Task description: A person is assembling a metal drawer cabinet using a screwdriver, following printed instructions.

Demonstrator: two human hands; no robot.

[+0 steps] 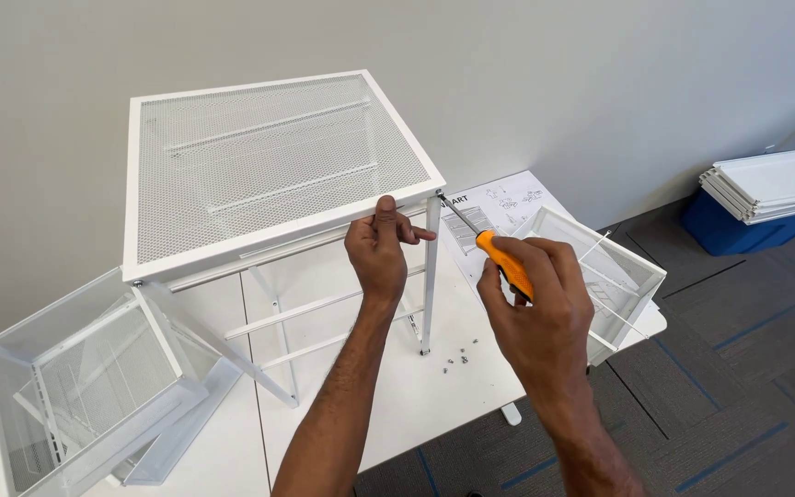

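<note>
A white metal frame with a mesh top panel [269, 156] stands on a white table [453, 377]. My left hand [379, 248] grips the front rim of the mesh top near its right corner. My right hand [540, 299] holds an orange-handled screwdriver [499, 258], and its tip touches the frame's front right corner, above the upright leg [431, 276]. Several small screws [457, 354] lie on the table by the foot of that leg.
A white mesh drawer basket [66, 387] lies at the left, another [618, 267] at the table's right edge. An instruction sheet [499, 207] lies behind my right hand. White panels [775, 184] are stacked on a blue bin [729, 230] on the carpet.
</note>
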